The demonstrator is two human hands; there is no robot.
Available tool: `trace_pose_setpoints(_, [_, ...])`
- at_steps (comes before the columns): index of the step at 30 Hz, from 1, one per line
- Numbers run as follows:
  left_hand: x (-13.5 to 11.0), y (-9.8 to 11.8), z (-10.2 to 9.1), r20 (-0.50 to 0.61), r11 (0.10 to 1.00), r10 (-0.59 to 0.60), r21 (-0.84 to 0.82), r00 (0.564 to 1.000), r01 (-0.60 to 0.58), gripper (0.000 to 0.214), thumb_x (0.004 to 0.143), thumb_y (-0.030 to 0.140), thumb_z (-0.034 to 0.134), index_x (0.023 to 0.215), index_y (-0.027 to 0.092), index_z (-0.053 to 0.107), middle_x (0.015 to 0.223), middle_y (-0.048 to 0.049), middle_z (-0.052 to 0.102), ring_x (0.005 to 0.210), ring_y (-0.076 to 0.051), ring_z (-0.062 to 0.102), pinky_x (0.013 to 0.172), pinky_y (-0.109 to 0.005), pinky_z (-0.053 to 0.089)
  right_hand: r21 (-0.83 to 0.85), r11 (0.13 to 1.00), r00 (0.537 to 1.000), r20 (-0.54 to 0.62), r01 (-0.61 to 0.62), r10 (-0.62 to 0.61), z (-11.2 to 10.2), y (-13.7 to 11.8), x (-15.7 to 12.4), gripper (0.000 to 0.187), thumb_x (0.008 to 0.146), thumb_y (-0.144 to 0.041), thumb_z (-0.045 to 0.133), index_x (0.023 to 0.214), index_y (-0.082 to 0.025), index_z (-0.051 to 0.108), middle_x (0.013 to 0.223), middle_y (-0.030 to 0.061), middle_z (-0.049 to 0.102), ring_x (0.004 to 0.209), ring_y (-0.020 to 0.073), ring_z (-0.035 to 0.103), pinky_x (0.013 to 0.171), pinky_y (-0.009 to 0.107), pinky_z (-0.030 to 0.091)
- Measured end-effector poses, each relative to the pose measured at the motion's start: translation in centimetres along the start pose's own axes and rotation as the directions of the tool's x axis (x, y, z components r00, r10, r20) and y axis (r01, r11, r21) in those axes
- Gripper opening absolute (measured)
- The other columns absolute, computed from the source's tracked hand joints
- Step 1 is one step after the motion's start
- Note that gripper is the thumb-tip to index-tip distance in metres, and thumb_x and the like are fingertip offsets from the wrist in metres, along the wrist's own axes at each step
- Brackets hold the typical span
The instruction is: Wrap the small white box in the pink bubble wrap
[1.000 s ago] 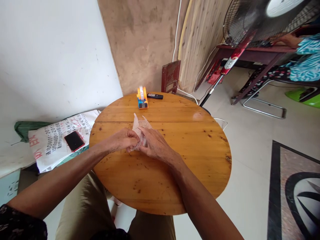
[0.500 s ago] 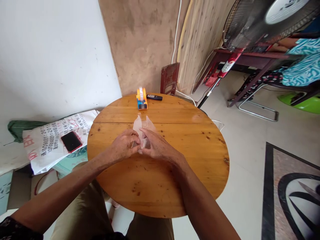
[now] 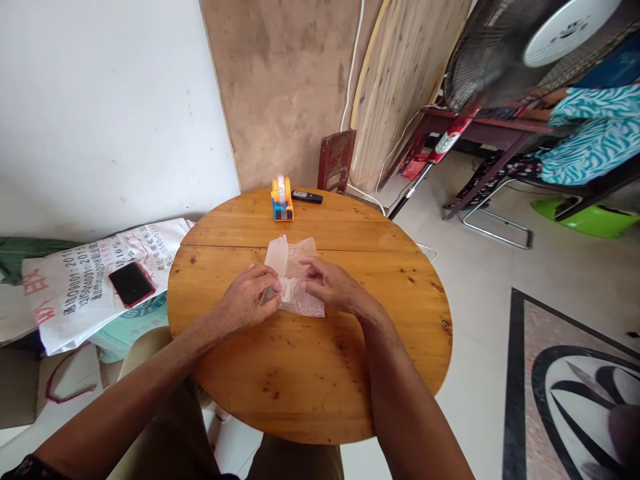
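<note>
A sheet of translucent bubble wrap (image 3: 305,303) lies partly unfolded on the round wooden table (image 3: 310,380). Something small and pale shows through its middle, too blurred to name. My left hand (image 3: 253,293) pinches the left edge of the wrap between thumb and fingers. Over the right part of the wrap, my right hand (image 3: 333,285) has its fingers bent and apart; its fingertips are at the plastic, and I cannot tell whether they touch it.
An orange and blue tape dispenser (image 3: 282,200) and a black marker-like object (image 3: 307,197) are at the table's far edge. To the left, a phone (image 3: 131,284) rests on white printed sacks (image 3: 65,267). A standing fan (image 3: 445,143) and a seated person (image 3: 595,137) are on the right.
The bubble wrap, folded up between both hands before, now lies flatter and wider. My right hand has moved right, away from my left, and its fingers have spread. The view has shifted slightly.
</note>
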State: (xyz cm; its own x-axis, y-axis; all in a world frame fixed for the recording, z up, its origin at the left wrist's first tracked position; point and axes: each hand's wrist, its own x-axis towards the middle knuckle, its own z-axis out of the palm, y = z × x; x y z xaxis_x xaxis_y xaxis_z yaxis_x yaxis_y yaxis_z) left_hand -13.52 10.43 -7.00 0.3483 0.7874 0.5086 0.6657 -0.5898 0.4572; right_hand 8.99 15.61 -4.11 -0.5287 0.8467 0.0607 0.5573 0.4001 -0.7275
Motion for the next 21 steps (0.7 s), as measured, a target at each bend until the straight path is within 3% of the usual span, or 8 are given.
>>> trace_pose_setpoints(5, [-0.7,-0.1,0.7,-0.056,0.999,0.044,0.016,0.997,-0.044,0.010,0.085,0.016,0.056,0.091,0.018,0.064,0.105,-0.0076,0.065,0.098,-0.020,0.059,0.089,-0.035,0.048,0.001,0.997,0.996,-0.013,-0.083,0.083,-1.5,0.4,-0.5,0.034,0.080,-0.033,0.063,0.109,-0.015,0.063,0.073,-0.0019,0.062,0.066,0.0135,0.054,0.063,0.026,0.042])
trace_pose_setpoints(13, [-0.8,-0.1,0.9,-0.088,0.992,0.112,0.065,0.990,-0.106,0.018,0.088,0.016,0.054,0.095,0.018,0.070,0.105,-0.0094,0.064,0.095,-0.021,0.056,0.086,-0.035,0.047,-0.165,0.946,0.959,-0.101,-0.277,0.263,-1.2,-0.2,-0.7,0.034,0.075,-0.050,0.069,0.089,-0.019,0.066,0.088,0.0032,0.065,0.076,0.0167,0.055,0.066,0.027,0.039])
trace_pose_setpoints(21, [-0.4,-0.3,0.4,-0.036,0.984,0.138,0.121,0.990,-0.133,0.019,0.089,0.018,0.054,0.092,0.020,0.073,0.103,-0.0075,0.066,0.090,-0.020,0.055,0.083,-0.033,0.047,-0.226,0.944,0.970,-0.070,-0.241,0.231,0.6,-0.4,-2.0,0.020,0.079,-0.038,0.061,0.075,-0.020,0.056,0.070,-0.0017,0.060,0.064,0.0134,0.051,0.058,0.024,0.032])
